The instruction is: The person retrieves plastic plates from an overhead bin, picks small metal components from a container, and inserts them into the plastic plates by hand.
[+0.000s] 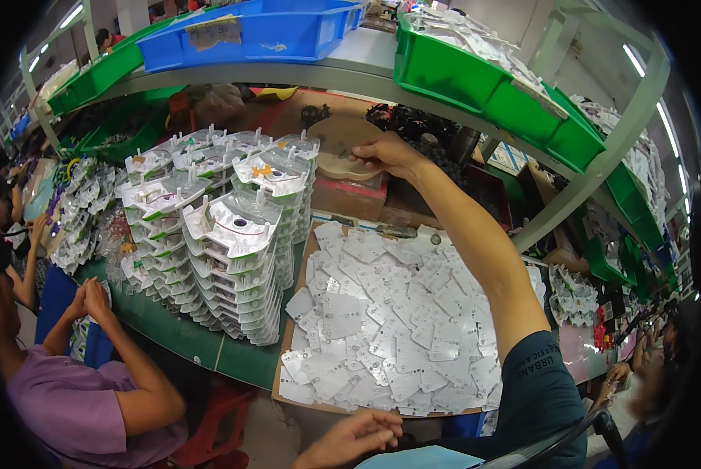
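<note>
Reaching right hand (386,152) on tan dish (343,141)

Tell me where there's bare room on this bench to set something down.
Bare green table shows in front of the stacked clear trays, toward the near edge. The cardboard sheet is covered with white cards, and the back near the right hand on the tan disc is crowded. The left hand is off the bench.

Tall stacks of clear plastic trays (225,227) are crowding the bench's left, just beside the board heaped with white cards (389,320). The green bin (475,86) is overhanging the right hand (386,152), leaving a gap beneath the shelf.
</note>
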Demonstrator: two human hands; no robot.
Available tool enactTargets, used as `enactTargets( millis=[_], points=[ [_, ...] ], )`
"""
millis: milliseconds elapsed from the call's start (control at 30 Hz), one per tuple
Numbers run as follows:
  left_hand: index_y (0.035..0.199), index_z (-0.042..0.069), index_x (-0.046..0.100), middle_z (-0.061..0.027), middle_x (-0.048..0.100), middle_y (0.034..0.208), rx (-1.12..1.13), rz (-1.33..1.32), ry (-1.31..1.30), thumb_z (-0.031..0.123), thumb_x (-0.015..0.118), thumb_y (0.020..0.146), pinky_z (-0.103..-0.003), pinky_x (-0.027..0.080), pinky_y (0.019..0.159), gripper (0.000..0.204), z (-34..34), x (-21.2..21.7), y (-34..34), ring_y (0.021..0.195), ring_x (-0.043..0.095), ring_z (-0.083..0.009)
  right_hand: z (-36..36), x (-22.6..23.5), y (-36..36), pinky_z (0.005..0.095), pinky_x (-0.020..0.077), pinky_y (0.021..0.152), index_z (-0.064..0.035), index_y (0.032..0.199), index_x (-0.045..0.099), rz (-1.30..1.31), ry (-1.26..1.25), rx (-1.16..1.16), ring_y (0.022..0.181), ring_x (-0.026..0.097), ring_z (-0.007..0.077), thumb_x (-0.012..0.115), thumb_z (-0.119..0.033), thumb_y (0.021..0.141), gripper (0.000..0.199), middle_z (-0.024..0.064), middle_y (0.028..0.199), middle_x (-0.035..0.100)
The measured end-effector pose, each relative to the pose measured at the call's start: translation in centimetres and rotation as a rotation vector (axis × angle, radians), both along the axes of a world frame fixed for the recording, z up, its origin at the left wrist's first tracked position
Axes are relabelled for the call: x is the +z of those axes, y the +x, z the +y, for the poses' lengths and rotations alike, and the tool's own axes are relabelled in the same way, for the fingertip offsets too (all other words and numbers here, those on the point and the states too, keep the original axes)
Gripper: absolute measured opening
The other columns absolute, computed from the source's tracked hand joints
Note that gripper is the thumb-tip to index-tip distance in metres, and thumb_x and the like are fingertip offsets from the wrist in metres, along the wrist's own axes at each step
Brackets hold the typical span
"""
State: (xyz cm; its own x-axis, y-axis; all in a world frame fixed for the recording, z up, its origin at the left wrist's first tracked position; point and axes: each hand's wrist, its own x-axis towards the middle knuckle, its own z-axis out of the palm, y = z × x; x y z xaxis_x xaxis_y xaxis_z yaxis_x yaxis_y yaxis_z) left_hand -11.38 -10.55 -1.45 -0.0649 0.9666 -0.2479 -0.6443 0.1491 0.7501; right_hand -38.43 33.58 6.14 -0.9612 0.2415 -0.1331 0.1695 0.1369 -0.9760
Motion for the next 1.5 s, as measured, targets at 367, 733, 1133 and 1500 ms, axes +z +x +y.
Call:
enactTargets(
  millis=[367,733,1133,1500],
  points=[
    [0.139,-0.003,0.043,-0.0174,0.049,0.140,0.968,-0.254,0.299,0.024,0.048,0.106,-0.047,0.033,0.115,0.043,10.7,3.9,-6.3,0.135,0.043,-0.0283,-14.5,2.1,18.0,0.0225,0.0481,0.066,-0.0013,0.106,0.073,-0.192,-0.227,0.317,0.079,0.062,0.0080,0.073,-0.016,0.092,0.021,0.0059,0.095,0.073],
    [0.132,-0.004,0.047,-0.0160,0.055,0.128,0.936,-0.561,0.367,0.016,0.045,0.103,-0.044,0.039,0.110,0.035,9.7,0.4,-2.9,0.122,0.052,-0.0281,-19.5,-0.3,26.9,0.0296,0.0552,0.073,0.0039,0.104,0.072,-0.002,0.274,0.305,0.082,0.069,0.0150,0.064,-0.004,0.089,0.018,0.0111,0.093,0.074],
    [0.129,-0.006,0.051,-0.0204,0.060,0.127,0.921,-0.411,0.268,0.011,0.049,0.102,-0.044,0.045,0.108,0.032,8.0,-0.8,-2.0,0.119,0.058,-0.0295,-22.2,-0.1,29.8,0.0354,0.0545,0.077,-0.0021,0.100,0.074,0.299,0.529,0.177,0.083,0.069,0.0270,0.070,-0.004,0.082,0.018,0.0140,0.096,0.074],
    [0.114,0.002,0.064,-0.0045,0.069,0.101,0.679,-0.396,0.269,0.023,0.062,0.101,-0.026,0.055,0.079,0.025,5.1,-3.3,0.5,0.088,0.066,-0.0114,-24.0,-0.5,32.4,0.0286,0.0520,0.073,0.0004,0.097,0.073,0.277,0.488,0.176,0.078,0.067,0.0172,0.072,0.002,0.082,0.015,0.0105,0.086,0.071]
  ],
)
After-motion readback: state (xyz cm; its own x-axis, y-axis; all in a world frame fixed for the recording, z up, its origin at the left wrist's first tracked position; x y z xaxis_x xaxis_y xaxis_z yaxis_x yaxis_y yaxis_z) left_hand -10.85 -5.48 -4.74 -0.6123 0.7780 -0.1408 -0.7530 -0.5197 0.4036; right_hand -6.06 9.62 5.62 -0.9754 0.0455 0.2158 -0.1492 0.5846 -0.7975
